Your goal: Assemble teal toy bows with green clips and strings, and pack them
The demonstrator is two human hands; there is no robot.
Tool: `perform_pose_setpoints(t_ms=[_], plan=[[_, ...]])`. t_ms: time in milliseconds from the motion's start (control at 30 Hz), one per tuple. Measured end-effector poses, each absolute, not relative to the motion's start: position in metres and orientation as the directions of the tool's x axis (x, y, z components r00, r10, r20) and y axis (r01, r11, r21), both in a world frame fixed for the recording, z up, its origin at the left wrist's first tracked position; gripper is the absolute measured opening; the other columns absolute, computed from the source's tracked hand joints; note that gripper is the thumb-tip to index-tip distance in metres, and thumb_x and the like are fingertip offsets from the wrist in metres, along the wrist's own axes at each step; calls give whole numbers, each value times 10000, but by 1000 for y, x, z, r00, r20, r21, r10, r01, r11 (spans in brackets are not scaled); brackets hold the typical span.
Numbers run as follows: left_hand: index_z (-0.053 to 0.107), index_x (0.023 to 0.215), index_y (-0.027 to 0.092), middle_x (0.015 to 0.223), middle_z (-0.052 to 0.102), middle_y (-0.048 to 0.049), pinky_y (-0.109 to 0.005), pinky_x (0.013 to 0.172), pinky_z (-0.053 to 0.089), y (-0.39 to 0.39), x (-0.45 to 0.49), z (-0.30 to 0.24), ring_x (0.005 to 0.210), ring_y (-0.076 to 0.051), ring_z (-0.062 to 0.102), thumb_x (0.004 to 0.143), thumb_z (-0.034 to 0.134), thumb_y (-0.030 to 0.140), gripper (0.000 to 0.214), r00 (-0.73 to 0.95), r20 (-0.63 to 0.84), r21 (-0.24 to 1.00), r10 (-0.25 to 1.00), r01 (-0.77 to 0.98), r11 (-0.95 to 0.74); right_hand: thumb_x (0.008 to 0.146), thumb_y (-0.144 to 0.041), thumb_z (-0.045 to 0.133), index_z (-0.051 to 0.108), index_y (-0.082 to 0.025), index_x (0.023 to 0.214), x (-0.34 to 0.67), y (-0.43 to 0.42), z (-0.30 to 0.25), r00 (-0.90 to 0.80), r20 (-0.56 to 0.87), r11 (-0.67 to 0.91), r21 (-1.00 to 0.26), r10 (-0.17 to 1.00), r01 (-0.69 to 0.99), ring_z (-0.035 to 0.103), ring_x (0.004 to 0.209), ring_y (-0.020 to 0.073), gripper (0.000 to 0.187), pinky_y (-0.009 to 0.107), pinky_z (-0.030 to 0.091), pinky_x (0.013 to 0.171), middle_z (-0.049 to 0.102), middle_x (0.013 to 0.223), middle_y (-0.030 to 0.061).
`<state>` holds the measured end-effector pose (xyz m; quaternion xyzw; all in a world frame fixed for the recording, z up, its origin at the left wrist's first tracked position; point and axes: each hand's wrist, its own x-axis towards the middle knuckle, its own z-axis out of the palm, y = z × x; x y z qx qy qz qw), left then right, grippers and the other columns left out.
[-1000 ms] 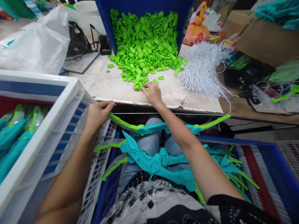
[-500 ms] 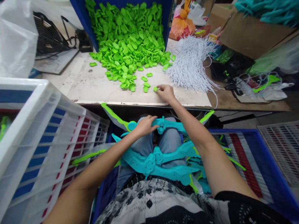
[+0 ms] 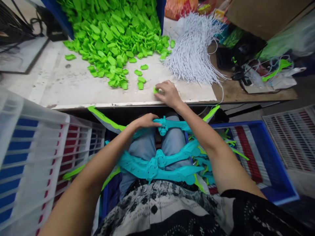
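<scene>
My left hand [image 3: 147, 120] is closed round a turquoise plastic toy bow [image 3: 176, 124] with lime-green tips, held level above my knees just below the table edge. At the front of the table, my right hand [image 3: 169, 93] pinches a small lime-green plastic piece [image 3: 155, 90] between thumb and fingers. Several like pieces [image 3: 140, 79] lie loose to its left, in front of a large heap of them [image 3: 110, 42]. Across my lap rest more turquoise bows [image 3: 159, 165], nearer my body; my forearms cover parts of them.
A bundle of white cords [image 3: 194, 49] lies on the table [image 3: 81, 91] right of the heap. The heap spills from a blue bin [image 3: 160, 14]. White slatted crates [image 3: 44, 147] stand at my left, a blue crate [image 3: 283, 177] at my right. Cables and scraps [image 3: 268, 73] clutter the right end.
The view has shifted closer to the table and slightly right. My right hand stays on the small green piece, and my left hand keeps hold of the bow.
</scene>
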<state>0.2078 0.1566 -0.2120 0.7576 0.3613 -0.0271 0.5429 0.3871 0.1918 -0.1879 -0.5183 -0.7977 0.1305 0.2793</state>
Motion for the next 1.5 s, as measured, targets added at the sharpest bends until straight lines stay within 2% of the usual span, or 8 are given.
perform_pose_setpoints(t_ms=[100, 267, 567, 800, 1033, 1200, 1367, 1500], plan=[[714, 852, 177, 839, 715, -28, -253, 712, 438, 161, 207, -216, 772, -213, 627, 628, 690, 462, 364, 770, -411, 850, 488, 517, -99, 835, -337, 589, 644, -217, 1006, 393, 121, -188, -364, 358, 505, -502, 860, 702, 523, 1055, 248, 216, 431, 393, 896, 663, 1128, 61], [726, 903, 206, 899, 723, -15, -235, 752, 453, 162, 210, -219, 826, -198, 630, 620, 699, 405, 347, 804, -403, 895, 437, 447, 3, 874, -282, 551, 659, -223, 1015, 399, 23, -218, -441, 265, 514, -390, 857, 764, 564, 1059, 242, 187, 416, 435, 833, 652, 1190, 75], [738, 734, 208, 731, 707, 8, -245, 693, 475, 160, 212, -217, 700, -184, 626, 533, 744, 312, 226, 770, -413, 904, 486, 411, 116, 859, -217, 575, 676, -215, 972, 397, 16, -240, -397, 438, 565, -371, 806, 737, 578, 1058, 232, 151, 412, 499, 836, 697, 1087, 68], [727, 967, 190, 904, 717, -23, -277, 794, 462, 161, 211, -222, 817, -204, 620, 630, 692, 423, 412, 814, -403, 901, 418, 433, 24, 863, -202, 560, 667, -171, 897, 396, 16, -240, -434, 432, 587, -330, 790, 739, 527, 1122, 243, 117, 427, 503, 895, 639, 1182, 115], [649, 1135, 129, 1053, 681, -42, -282, 857, 429, 162, 209, -222, 947, -218, 581, 690, 627, 488, 573, 833, -432, 878, 345, 477, -51, 897, -208, 520, 642, -161, 997, 397, 19, -244, -419, 402, 563, -370, 814, 739, 516, 1150, 234, 165, 426, 473, 894, 627, 1217, 110], [677, 1049, 129, 911, 682, -29, -250, 736, 422, 160, 212, -217, 818, -189, 571, 661, 632, 541, 567, 816, -436, 853, 380, 510, -115, 908, -241, 508, 644, -179, 1025, 394, 19, -245, -384, 351, 500, -345, 854, 795, 504, 1163, 239, 190, 417, 437, 905, 637, 1214, 71], [680, 855, 101, 678, 602, -7, -235, 578, 344, 153, 222, -212, 650, -148, 505, 603, 633, 630, 588, 737, -455, 728, 500, 631, -267, 900, -302, 522, 629, -183, 1047, 392, 18, -243, -274, 304, 393, -465, 913, 794, 446, 1223, 218, 218, 397, 368, 997, 617, 1238, 63], [673, 816, 123, 606, 563, 15, -236, 538, 307, 149, 226, -211, 586, -130, 483, 620, 624, 612, 529, 713, -454, 683, 534, 664, -306, 823, -463, 600, 489, -153, 1278, 392, 24, -240, -107, 166, 179, -518, 980, 836, 403, 1271, 253, 561, 432, 272, 1042, 518, 1339, 119]])
